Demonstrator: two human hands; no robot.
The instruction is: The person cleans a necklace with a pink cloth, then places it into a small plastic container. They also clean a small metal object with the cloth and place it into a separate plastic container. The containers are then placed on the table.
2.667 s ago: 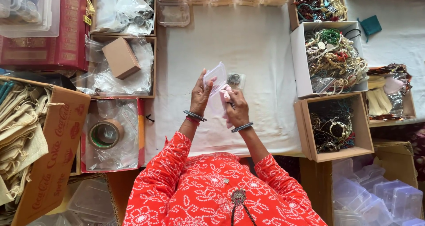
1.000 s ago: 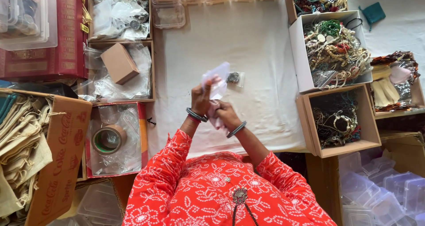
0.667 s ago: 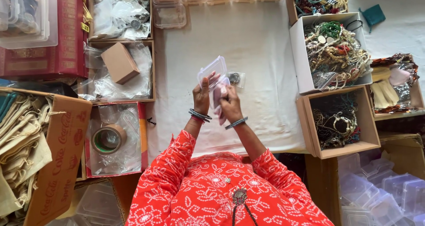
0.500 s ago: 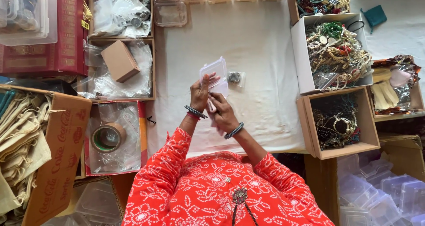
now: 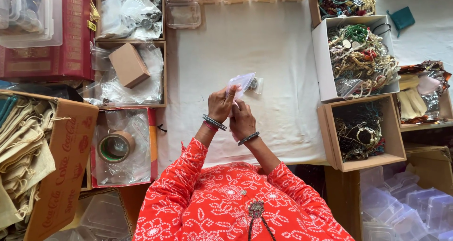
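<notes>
Over the white cloth (image 5: 264,47) my left hand (image 5: 221,104) grips a small clear plastic box (image 5: 239,83), its lid tipped toward the right. My right hand (image 5: 242,119) is closed just below it, against the box's underside and a bit of pink material that barely shows. Both wrists wear bangles. A small clear pouch with a dark trinket (image 5: 255,85) lies on the cloth right beside the box.
Right: open cartons of tangled necklaces (image 5: 361,57) and dark bead strings (image 5: 361,132), clear boxes (image 5: 406,208) below. Left: a tape roll (image 5: 114,146) in a red tray, a small brown box (image 5: 129,65), cloth bags in a carton (image 5: 23,146). Clear containers (image 5: 183,10) line the far edge.
The clear box has tilted and shifted right, nearer the pouch. My hands closed in together, and the pink material is now mostly hidden.
</notes>
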